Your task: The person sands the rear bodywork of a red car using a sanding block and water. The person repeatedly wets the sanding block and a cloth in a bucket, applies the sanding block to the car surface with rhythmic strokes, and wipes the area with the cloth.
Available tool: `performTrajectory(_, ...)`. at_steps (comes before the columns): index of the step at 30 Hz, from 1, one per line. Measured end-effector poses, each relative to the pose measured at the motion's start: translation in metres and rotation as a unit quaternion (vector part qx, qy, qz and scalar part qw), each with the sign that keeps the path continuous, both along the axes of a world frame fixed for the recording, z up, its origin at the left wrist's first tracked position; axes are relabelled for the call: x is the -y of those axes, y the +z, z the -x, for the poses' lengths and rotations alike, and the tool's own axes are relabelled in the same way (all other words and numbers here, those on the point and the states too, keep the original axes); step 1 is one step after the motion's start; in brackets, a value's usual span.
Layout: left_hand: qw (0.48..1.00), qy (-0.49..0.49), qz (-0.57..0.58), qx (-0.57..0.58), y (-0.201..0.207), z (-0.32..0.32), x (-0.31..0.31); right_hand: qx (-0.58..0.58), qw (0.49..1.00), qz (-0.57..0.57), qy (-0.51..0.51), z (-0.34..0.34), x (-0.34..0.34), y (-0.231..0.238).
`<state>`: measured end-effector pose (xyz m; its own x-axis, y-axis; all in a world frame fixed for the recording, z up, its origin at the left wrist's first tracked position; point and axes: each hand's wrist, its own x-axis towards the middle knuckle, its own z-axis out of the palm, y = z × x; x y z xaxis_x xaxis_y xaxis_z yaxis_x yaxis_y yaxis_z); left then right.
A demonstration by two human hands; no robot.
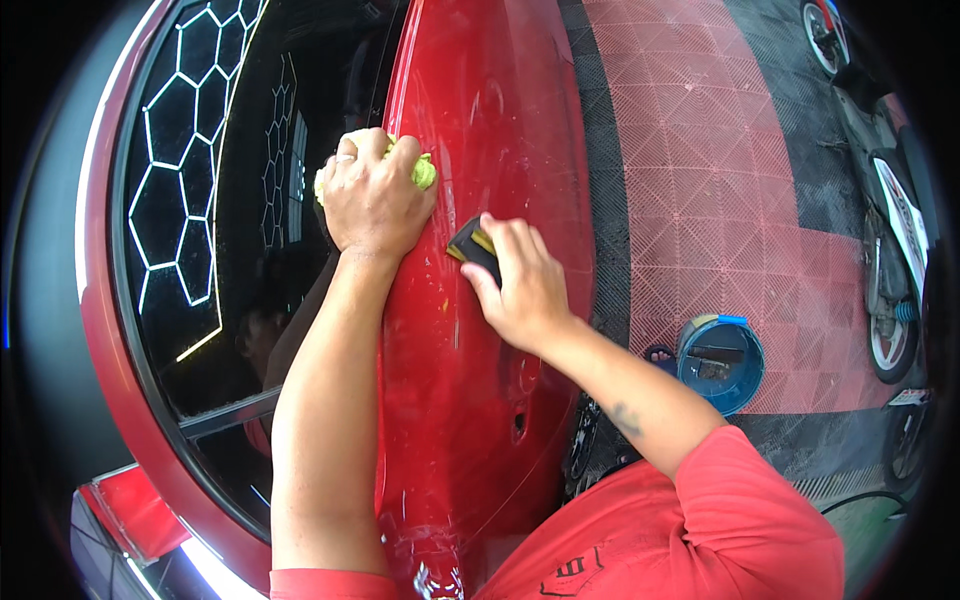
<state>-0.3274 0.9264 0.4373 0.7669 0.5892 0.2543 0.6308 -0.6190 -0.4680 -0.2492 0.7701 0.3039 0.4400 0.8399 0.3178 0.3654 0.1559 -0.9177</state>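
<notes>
My left hand [380, 195] is closed on a crumpled yellow-green cloth [424, 172], pressed down where the dark car window [240, 130] meets the red body panel [500, 130]. Just to its right, my right hand [522, 280] grips a small sanding block [476, 243], dark-faced with yellow edges, tilted against the red panel. Its underside is hidden. Pale smears and small scuffs mark the paint around the block. Lower on the panel there is a small dark hole [519, 422].
A blue bucket [721, 368] with murky water and something dark inside stands on the red and black grid floor tiles [690, 150] to the right. Beside it lies a dark sandal [660, 356]. Motorbikes [893, 240] line the far right. Hexagonal lights reflect in the window.
</notes>
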Motion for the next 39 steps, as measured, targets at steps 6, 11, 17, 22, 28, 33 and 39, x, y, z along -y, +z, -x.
performTrajectory(6,1.000,-0.014,0.009,0.022,-0.005,-0.013,-0.003,0.026,0.992,0.050,-0.113,-0.057,-0.087,-0.009)
performTrajectory(11,0.999,-0.005,0.014,0.030,0.000,-0.003,-0.001,0.008,1.000,0.013,-0.004,-0.006,-0.006,0.005)
performTrajectory(17,0.999,-0.004,0.018,0.029,-0.002,-0.006,-0.001,0.018,0.996,0.034,-0.079,-0.047,-0.079,-0.004)
performTrajectory(22,0.999,-0.010,0.011,0.037,0.001,0.000,-0.002,0.048,0.999,-0.010,0.015,-0.014,-0.012,0.004)
performTrajectory(28,0.999,-0.016,0.009,0.038,-0.006,-0.009,-0.001,0.035,0.996,0.029,-0.073,-0.045,-0.071,-0.003)
performTrajectory(33,0.999,-0.008,0.009,0.041,-0.002,0.001,-0.002,0.051,0.998,-0.012,0.023,-0.008,-0.003,0.002)
performTrajectory(39,0.999,-0.012,0.015,0.041,-0.006,-0.010,-0.002,-0.006,0.994,0.034,-0.102,-0.061,-0.095,-0.019)
